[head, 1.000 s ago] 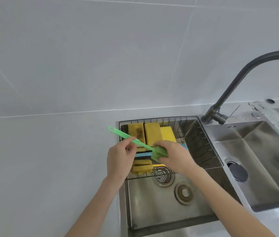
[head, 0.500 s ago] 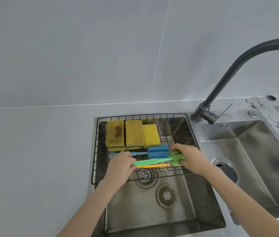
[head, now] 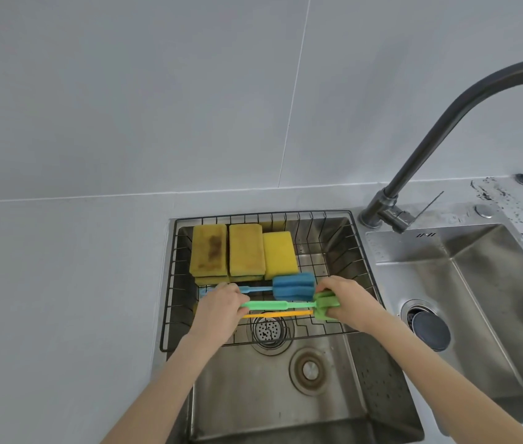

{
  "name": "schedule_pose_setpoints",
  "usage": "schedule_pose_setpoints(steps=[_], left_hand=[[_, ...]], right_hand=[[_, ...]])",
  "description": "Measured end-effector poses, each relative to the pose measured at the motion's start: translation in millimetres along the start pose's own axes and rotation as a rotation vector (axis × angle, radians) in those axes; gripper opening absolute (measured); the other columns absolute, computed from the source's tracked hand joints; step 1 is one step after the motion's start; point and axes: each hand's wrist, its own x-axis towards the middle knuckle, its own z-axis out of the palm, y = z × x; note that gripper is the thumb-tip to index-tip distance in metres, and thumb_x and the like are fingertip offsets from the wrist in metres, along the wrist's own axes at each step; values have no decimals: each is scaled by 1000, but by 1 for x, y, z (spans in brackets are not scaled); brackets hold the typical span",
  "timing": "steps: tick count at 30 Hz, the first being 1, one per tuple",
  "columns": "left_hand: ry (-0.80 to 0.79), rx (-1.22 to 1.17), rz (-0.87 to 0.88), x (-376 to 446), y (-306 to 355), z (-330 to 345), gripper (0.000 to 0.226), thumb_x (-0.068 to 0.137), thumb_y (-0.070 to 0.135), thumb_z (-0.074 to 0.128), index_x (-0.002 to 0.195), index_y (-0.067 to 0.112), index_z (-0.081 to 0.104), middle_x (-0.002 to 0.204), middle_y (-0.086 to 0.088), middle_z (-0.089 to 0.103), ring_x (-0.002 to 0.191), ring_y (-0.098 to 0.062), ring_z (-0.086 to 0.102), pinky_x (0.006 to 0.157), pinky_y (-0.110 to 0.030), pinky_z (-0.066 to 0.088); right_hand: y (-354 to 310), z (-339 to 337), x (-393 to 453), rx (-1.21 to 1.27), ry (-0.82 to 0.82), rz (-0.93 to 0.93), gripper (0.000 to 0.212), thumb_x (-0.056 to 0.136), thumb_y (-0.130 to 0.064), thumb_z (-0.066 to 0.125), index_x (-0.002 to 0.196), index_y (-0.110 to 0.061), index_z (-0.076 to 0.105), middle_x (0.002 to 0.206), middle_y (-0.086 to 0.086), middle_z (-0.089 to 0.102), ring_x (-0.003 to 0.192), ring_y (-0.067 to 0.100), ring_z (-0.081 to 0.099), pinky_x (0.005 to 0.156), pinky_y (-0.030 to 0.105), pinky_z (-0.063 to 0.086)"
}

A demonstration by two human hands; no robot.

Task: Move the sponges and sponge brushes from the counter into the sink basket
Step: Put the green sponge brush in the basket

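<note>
A black wire sink basket hangs across the back of the left sink bowl. In its back left stand yellow sponges, the leftmost one stained brown. In front of them lies a blue sponge brush, head to the right. I hold a green sponge brush level inside the basket: my left hand grips its handle end, and my right hand is closed on its green sponge head. A yellow-orange brush handle lies just below it; its head is hidden.
The steel left bowl has a strainer and a drain under the basket. A dark curved faucet rises at the right, with a second bowl beyond it. Grey counter lies to the left, tiled wall behind.
Both hands brought the green sponge brush down from a tilted hold above the basket to a level position low inside it, beside the blue brush.
</note>
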Motion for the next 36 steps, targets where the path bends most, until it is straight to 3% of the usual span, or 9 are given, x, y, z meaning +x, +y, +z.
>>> schedule_pose_setpoints(steps=[11,19,23,27,36], left_hand=[[68,-32,-116,6,-25,-2,29,87,29,56,115,21,59,108,-1,63,96,-17,57,79,-29,49],[42,-81,-191,-1,-44,0,30,87,26,57,116,19,57,110,-4,63,100,-17,55,82,-28,47],[49,-119,-217,0,-44,5,27,88,23,56,114,17,58,108,-5,62,97,-16,54,75,-23,44],[56,-132,-246,3,-45,9,26,89,21,53,114,16,59,108,-6,63,96,-17,56,77,-27,49],[38,-100,-225,1,-45,10,27,93,29,44,111,16,60,106,-4,66,90,-15,60,69,-25,50]], right_hand=[[-28,11,5,-169,38,-40,38,79,-20,67,112,-21,47,115,2,61,101,23,57,82,32,46],[-45,22,20,-206,-17,-67,34,82,-23,65,113,-22,50,116,4,60,101,25,57,84,35,46],[-44,28,24,-234,22,-45,33,83,-23,64,114,-23,51,116,5,54,101,25,54,85,32,44],[-43,29,29,-253,54,-65,34,83,-23,64,115,-23,53,117,7,49,106,26,48,91,31,40],[-42,32,26,-270,44,-148,33,83,-21,64,113,-19,52,110,0,60,108,20,45,87,31,41]])
